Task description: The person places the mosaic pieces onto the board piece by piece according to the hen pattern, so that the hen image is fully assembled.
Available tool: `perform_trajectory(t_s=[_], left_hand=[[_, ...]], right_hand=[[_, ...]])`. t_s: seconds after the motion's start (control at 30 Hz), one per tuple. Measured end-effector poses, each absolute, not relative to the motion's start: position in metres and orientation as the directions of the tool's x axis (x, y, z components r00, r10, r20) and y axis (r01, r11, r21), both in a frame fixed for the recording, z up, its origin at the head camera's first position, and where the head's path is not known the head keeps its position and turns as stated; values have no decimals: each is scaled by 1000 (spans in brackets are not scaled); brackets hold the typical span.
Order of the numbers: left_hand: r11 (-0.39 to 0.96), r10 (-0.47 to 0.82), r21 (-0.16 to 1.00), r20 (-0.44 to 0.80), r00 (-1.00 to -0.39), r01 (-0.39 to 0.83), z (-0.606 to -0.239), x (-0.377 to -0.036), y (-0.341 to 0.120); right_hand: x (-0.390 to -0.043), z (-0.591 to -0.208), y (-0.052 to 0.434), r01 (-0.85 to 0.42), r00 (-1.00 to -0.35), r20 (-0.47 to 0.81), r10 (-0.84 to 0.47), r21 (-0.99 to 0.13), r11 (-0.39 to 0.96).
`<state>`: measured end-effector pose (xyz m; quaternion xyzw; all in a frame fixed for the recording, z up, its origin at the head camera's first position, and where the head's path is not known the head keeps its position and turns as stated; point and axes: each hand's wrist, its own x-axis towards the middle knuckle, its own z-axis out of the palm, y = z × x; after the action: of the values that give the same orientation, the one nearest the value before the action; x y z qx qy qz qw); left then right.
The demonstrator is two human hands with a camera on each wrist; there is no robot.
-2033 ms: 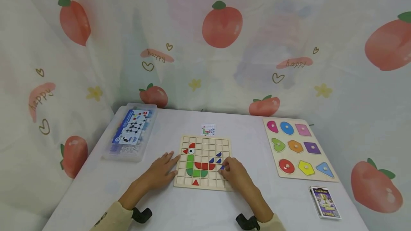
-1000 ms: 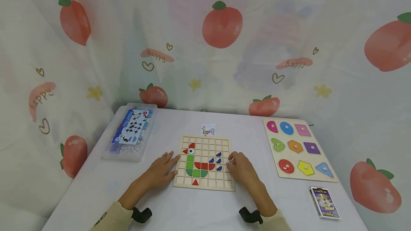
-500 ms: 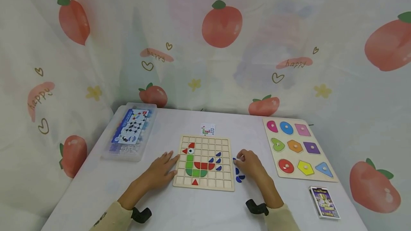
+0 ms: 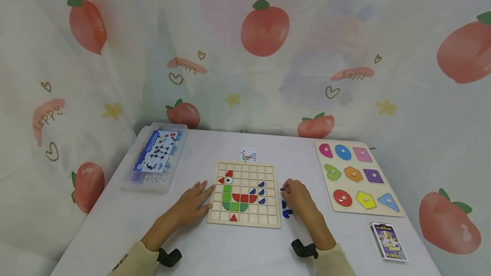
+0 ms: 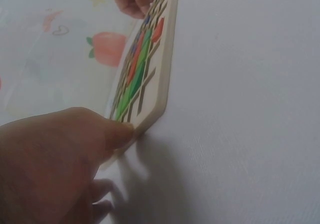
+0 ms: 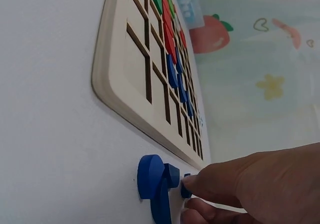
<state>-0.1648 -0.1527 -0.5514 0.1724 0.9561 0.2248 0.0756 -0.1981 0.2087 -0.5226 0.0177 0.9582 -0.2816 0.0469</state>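
Reading "happy" (image 4: 187, 66) is easy on the peach-print curtain (image 4: 264, 29); print on the card (image 4: 249, 155), box (image 4: 157, 156) label and deck (image 4: 388, 242) is too small. Pale wood grid board (image 4: 245, 194) lies mid-bench (image 4: 238, 250), bearing a rooster in red, green and blue tiles. Left hand (image 4: 192, 203) lies flat, fingers straight, touching the board's left edge. Right hand (image 4: 297, 197), just right of the board, pinches a blue piece (image 6: 186, 186) above other blue pieces (image 4: 285, 210) on the bench.
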Motion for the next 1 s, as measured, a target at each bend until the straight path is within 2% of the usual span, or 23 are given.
perform_trajectory(t_s=[0.4,0.57,0.73,1.0], left_hand=[[838,365,460,-70,-928,295,-549,-163,-152],[842,363,450,-67,-929,297,-550,-164,-153],[842,364,451,-74,-929,294,-550,-164,-153],[841,367,452,-72,-928,297,-552,-166,-154]], right_hand=[[-199,-527,218,39,-998,-67,3,-540,841],[-206,-527,233,79,-996,-72,45,-590,804],[-210,-528,243,117,-992,-99,73,-587,801],[-209,-531,235,58,-997,-69,24,-550,833]])
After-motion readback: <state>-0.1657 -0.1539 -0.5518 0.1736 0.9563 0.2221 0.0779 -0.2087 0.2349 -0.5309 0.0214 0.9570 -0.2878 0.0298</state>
